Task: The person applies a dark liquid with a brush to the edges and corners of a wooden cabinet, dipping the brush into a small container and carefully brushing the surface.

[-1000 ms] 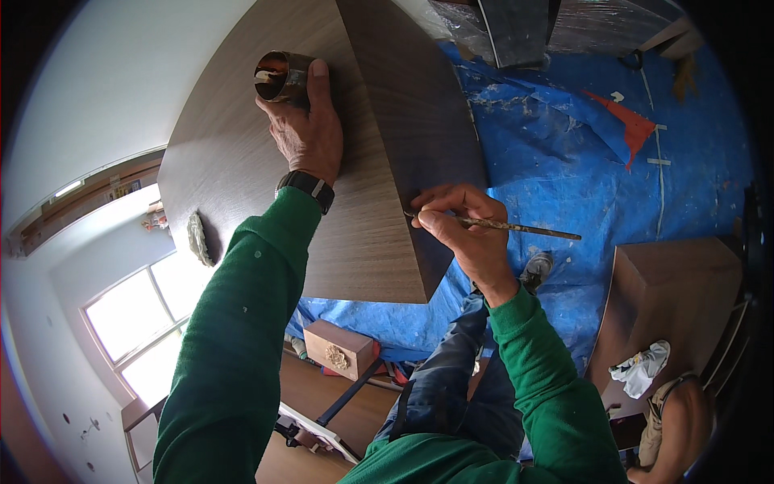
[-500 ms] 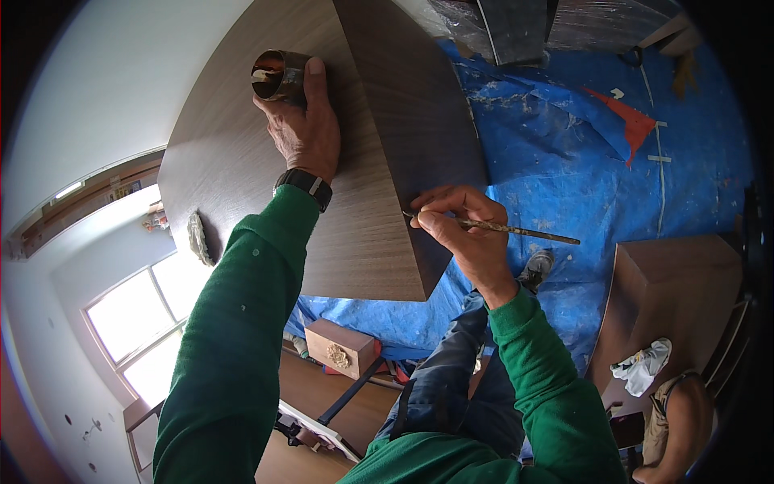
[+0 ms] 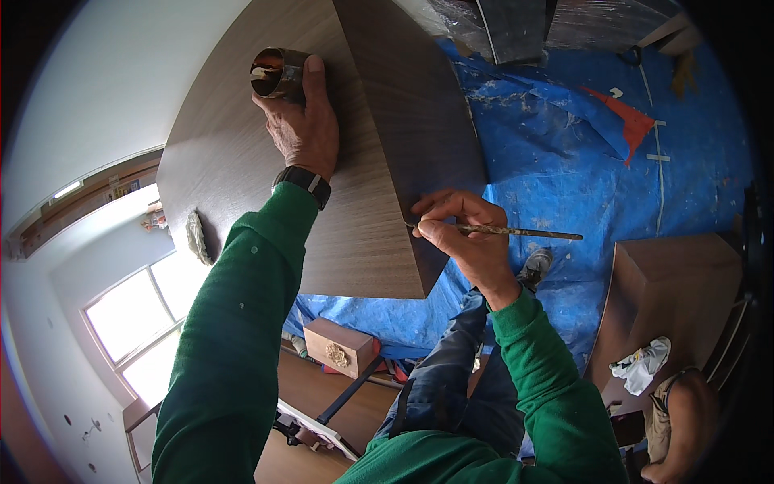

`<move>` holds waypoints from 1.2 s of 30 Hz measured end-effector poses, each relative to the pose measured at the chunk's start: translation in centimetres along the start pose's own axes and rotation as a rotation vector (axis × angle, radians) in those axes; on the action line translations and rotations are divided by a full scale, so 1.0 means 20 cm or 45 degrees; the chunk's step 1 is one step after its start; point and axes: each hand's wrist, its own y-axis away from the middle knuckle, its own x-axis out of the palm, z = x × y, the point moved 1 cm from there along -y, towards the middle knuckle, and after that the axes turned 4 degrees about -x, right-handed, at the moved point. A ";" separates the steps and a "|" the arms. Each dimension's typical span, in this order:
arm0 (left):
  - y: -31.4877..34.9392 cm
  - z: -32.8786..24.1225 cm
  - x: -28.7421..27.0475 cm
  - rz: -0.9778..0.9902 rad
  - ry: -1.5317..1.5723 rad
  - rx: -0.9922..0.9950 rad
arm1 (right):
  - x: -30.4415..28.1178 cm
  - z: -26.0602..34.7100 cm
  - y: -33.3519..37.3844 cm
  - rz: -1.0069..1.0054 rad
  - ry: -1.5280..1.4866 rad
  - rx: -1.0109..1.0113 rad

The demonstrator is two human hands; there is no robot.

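A wood-grain box-shaped cabinet (image 3: 355,242) fills the upper middle, one corner edge running down toward me. My left hand (image 3: 302,133) is closed around a small metal can (image 3: 276,74) over the cabinet's broad face, and its stained inside shows with something pale in it. At the corner edge, my right hand (image 3: 468,238) pinches a thin, stained paintbrush (image 3: 542,235). Its handle points right, while its tip is at the edge, partly hidden by the fingers. A rag-like clump (image 3: 197,238) lies by the cabinet's left rim.
Blue sheeting (image 3: 556,185) with a red patch covers the floor at right. A brown box unit (image 3: 677,274) stands at lower right, with a white cloth (image 3: 642,367) and another person's arm (image 3: 689,423) beside it. Below the cabinet is a small wooden block (image 3: 342,347).
My right hand and the brush tip have shifted slightly down along the cabinet's corner edge. My left hand stays with the can almost unmoved.
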 end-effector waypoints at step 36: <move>0.00 -0.01 0.00 0.000 -0.005 0.013 | 0.01 -0.02 0.03 -0.033 -0.082 -0.055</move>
